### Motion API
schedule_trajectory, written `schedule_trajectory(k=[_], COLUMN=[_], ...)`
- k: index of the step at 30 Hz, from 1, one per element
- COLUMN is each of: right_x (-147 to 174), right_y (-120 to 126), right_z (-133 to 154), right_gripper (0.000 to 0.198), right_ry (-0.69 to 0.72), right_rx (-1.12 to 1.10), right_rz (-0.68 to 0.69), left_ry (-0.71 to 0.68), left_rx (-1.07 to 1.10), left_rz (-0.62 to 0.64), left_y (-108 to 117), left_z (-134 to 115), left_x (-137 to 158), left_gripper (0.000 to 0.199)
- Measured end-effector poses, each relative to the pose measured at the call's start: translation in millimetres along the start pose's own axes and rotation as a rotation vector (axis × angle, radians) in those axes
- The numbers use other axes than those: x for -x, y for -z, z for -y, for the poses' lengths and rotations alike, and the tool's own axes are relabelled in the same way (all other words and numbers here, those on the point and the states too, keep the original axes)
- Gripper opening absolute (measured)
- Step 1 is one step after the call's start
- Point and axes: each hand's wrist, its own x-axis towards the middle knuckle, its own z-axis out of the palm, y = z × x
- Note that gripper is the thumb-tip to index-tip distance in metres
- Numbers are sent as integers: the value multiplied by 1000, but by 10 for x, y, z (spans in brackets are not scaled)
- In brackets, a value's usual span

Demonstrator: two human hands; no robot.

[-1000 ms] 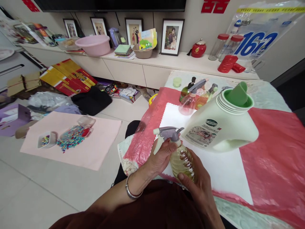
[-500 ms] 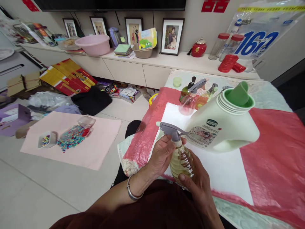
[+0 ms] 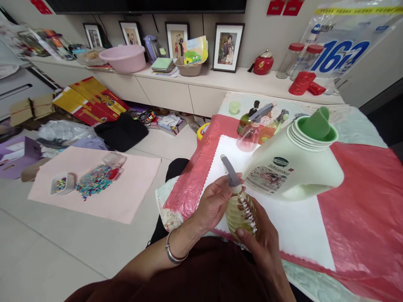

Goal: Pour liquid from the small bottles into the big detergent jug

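A clear ribbed spray bottle (image 3: 238, 212) with yellowish liquid stands near my lap, tilted slightly. Its grey spray head (image 3: 231, 171) points up and away to the left. My left hand (image 3: 215, 199) has its fingers closed around the collar just under the head. Lower down, my right hand (image 3: 262, 235) wraps the bottle's body from the right, thumb across the front. Just beyond sits a large pale green detergent jug (image 3: 296, 167) with a green cap (image 3: 317, 126) in its mouth. Behind it are a pinkish spray bottle (image 3: 248, 136) and a dark-topped green bottle (image 3: 244, 119).
A white sheet (image 3: 305, 226) and red plastic film (image 3: 362, 201) cover the table. At the back stands a small green cup (image 3: 234, 108). To the left, a pink mat (image 3: 122, 205) on the floor bears colourful beads (image 3: 94, 182). A long cabinet (image 3: 166, 92) runs along the wall.
The grey spray head has turned on the bottle: its nozzle pointed left before and now points up and away. My left fingers stay at the collar; my right hand still holds the body.
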Motion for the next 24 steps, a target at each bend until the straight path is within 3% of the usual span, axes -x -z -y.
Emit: schedule_trajectory(k=[4, 9, 15, 20, 24], right_x=[4, 0, -5, 2, 11], right_y=[15, 2, -4, 16, 13], right_z=[-19, -29, -36, -32, -64], right_gripper=[69, 68, 69, 70, 69], right_ry=[14, 37, 89, 81, 44], right_rx=[66, 125, 216, 228, 169], right_rz=[-25, -47, -81, -39, -22], left_ry=[-72, -65, -137, -28, -4], left_rx=[29, -30, -91, -56, -53], left_rz=[-63, -58, -50, -83, -14], left_y=[-13, -31, -33, -21, -12], left_z=[16, 4, 52, 8, -50], left_x=[-4, 20, 21, 15, 20], left_gripper=[40, 38, 45, 43, 45])
